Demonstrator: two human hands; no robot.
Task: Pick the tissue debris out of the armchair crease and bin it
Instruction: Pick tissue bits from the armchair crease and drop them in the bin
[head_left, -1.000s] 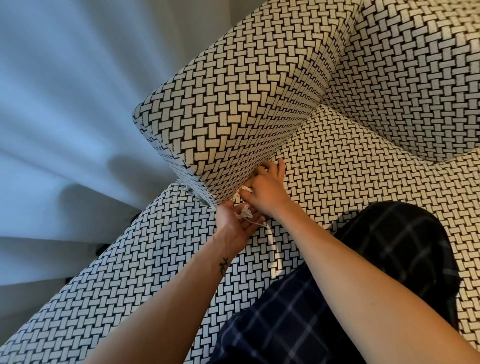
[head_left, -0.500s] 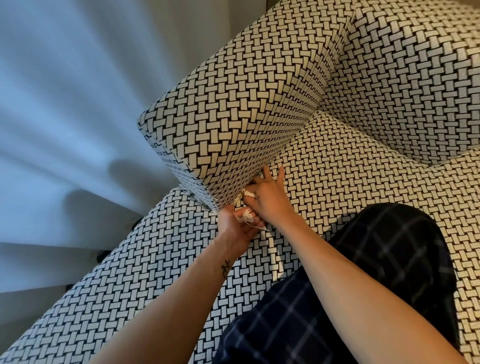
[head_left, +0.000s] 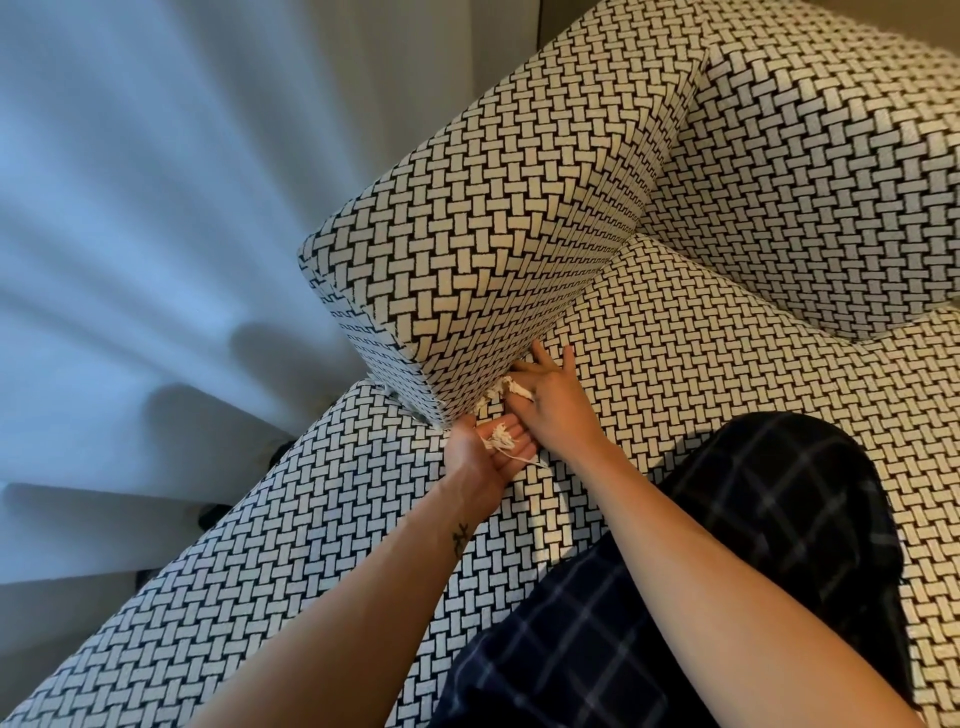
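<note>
Crease work right now: the right hand (head_left: 553, 400) is down at the seam where the boxy black-and-cream basket-weave armrest (head_left: 483, 244) meets the matching woven seat cushion (head_left: 727, 322), thumb and first fingers pinched on a shredded white tissue scrap (head_left: 511, 388) that's half out of the gap, the other fingers fanned out against the fabric. The left hand (head_left: 485, 452) sits just below it, palm up and loosely cupped, fingers open, with a small wad of the same white tissue shreds (head_left: 500, 437) lying in it.

My take on doing this bit well: pull slowly along the crease rather than yanking straight up, because this stuff looks like it'll tear and leave crumbs deeper in. Keep the cupped palm right under the seam so anything that drops lands there and not on the cushion. One thin strand is already dangling off the edge of the palm, so I'd curl those fingers in a little before moving anywhere.

Counts: two hands, one armchair, two visible clumps of tissue (one in the crease, one in the palm), plus whatever's hidden in the gap, can't tell. No bin in view. A dark plaid-trousered leg (head_left: 753, 545) rests on the seat, and pale curtains (head_left: 156, 208) hang to the left.
</note>
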